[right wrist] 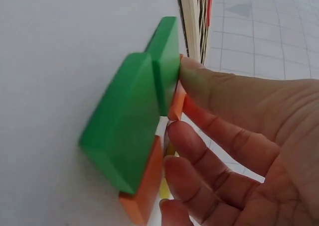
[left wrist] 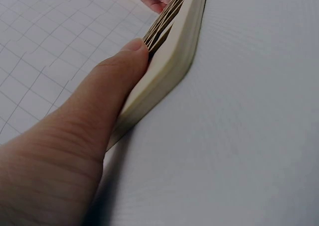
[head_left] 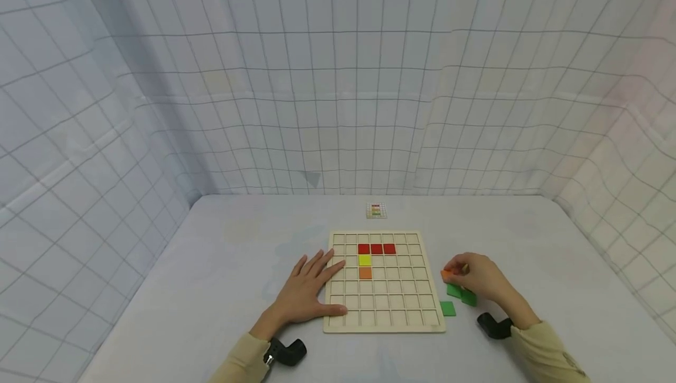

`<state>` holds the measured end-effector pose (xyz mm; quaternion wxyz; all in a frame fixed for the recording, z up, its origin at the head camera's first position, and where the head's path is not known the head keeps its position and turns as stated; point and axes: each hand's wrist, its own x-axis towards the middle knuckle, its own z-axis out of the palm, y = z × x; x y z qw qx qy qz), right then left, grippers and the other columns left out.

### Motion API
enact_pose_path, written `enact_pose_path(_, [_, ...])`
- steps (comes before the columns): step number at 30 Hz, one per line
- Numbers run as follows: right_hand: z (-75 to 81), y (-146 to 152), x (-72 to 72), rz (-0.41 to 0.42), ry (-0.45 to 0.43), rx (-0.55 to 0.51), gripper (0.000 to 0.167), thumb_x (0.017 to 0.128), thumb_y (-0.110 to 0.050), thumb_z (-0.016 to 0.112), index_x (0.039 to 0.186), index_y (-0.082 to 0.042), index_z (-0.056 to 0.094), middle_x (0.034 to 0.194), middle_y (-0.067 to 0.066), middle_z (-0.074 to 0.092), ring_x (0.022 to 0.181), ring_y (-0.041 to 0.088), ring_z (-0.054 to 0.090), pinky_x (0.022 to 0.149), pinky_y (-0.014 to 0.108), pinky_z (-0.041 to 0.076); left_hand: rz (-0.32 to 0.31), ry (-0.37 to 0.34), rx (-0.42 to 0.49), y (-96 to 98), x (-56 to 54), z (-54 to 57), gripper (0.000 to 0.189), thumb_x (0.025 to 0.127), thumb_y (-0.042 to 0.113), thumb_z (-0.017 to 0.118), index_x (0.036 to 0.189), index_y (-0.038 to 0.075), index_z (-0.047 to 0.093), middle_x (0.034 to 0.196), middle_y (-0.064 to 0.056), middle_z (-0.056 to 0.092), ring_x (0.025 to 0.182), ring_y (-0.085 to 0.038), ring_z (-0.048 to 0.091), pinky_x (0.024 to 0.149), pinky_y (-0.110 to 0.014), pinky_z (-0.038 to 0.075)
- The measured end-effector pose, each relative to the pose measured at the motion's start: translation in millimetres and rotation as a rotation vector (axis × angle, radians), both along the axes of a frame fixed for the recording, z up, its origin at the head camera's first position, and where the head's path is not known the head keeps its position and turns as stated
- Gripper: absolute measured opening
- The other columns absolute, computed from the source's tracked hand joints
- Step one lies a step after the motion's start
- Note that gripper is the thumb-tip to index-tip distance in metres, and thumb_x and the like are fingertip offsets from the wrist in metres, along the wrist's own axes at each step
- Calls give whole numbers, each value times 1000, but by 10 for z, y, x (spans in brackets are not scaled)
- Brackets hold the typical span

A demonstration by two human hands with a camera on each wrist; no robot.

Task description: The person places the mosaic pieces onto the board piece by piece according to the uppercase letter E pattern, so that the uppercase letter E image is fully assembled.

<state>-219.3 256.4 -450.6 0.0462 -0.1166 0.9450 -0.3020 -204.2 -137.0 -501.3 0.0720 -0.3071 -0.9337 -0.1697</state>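
A wooden grid board (head_left: 388, 321) lies flat on the table. My left hand (head_left: 302, 294) rests over its left edge with fingers spread, the thumb lying along the lower left cells. Set in the board are three red tiles (head_left: 377, 249) in a row, a yellow tile (head_left: 365, 260) and, under that, an orange tile (head_left: 365, 273). Right of the board, my right hand (head_left: 479, 276) pinches another orange tile (right wrist: 178, 105) between thumb and index finger. Green tiles (right wrist: 124, 129) lie just by its fingertips, one overlapping a further orange tile (right wrist: 142, 193).
One more green tile (head_left: 448, 308) lies against the board's lower right edge. Part of a yellow tile (right wrist: 164, 187) shows behind the right fingers. A small card with a coloured grid (head_left: 377, 211) lies beyond the board. Grid-patterned curtains (head_left: 338, 101) surround the white table (head_left: 237, 242).
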Motion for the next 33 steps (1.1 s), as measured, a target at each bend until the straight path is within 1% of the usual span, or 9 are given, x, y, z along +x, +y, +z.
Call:
enact_pose_path(5, [26,-31,-35,-7,-24,24,13,82,-23,76,86,-12,69,74,-4,56,64,14,49,56,30,41,8,-14,-9,0,-7,2,95,76,78,51,151,23,30,156,-6,18,142,-28,13,111,-51,5])
enact_pose_path(9, [29,-49,-70,-31,-60,16,16,82,-24,76,87,-11,68,72,-2,56,55,14,50,51,30,41,11,-15,-12,4,-10,-12,95,76,79,50,151,24,30,156,-5,18,142,-27,13,111,-50,4])
enact_pose_path(12, [14,-59,-91,-47,-66,14,17,83,-26,75,88,-11,67,71,-2,56,51,13,50,49,29,40,9,-10,-11,9,-10,-27,94,76,78,50,151,24,30,157,-5,18,142,-27,13,111,-51,5])
enact_pose_path(17, [-7,-67,-85,-48,-37,38,19,83,-28,74,90,-12,69,73,-3,57,55,13,50,51,30,40,-2,-5,-3,8,-4,-28,94,77,77,51,151,24,30,156,-6,18,142,-27,13,111,-51,5])
enact_pose_path(21, [-6,-69,-67,-37,-26,38,18,83,-25,75,92,-11,69,74,-3,57,58,13,50,52,30,41,5,-15,-13,2,-2,-8,95,77,78,50,151,24,30,157,-6,17,142,-27,12,111,-51,5])
enact_pose_path(27, [-9,-77,-54,-20,12,69,16,82,-20,76,90,-11,65,76,-3,55,65,14,48,55,31,40,5,-20,-18,0,1,8,95,76,78,51,151,23,30,157,-6,18,142,-27,12,111,-51,5])
enact_pose_path(33, [8,-105,4,-33,56,61,20,80,-17,77,90,-11,61,79,-1,58,68,15,51,58,32,42,10,-32,-23,-1,4,17,95,76,79,50,151,24,29,157,-5,17,143,-26,11,112,-50,3])
